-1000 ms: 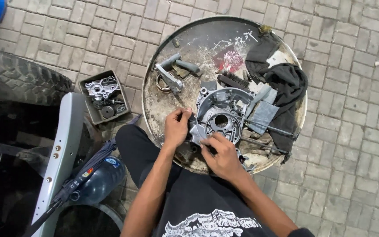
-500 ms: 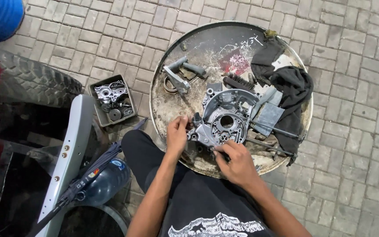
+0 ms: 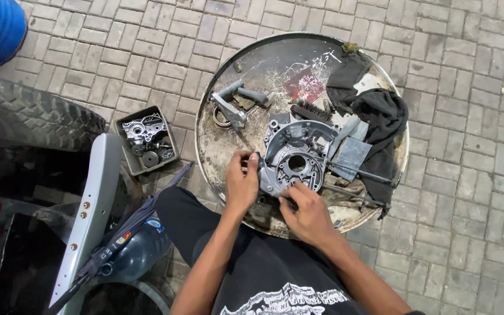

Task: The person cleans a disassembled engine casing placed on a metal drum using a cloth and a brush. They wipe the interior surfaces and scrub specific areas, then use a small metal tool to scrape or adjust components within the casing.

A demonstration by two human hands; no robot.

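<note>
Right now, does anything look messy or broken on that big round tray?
Yes. The round metal tray is grimy, with white scratches and a red smear. A black cloth hangs over its rim. The engine cover, held by the left hand and right hand, lies open, no visible breakage.

- A clear blue plastic water jug [image 3: 138, 251] lies on its side at the lower left, just beside the person's knee, half tucked under a pale grey body panel [image 3: 88, 204].
- On the jug's shoulder sit two small labels: a round blue-and-white sticker [image 3: 154, 224] and a smaller red-and-yellow one [image 3: 123, 238] close beside it.
- No signs or screens show.
</note>
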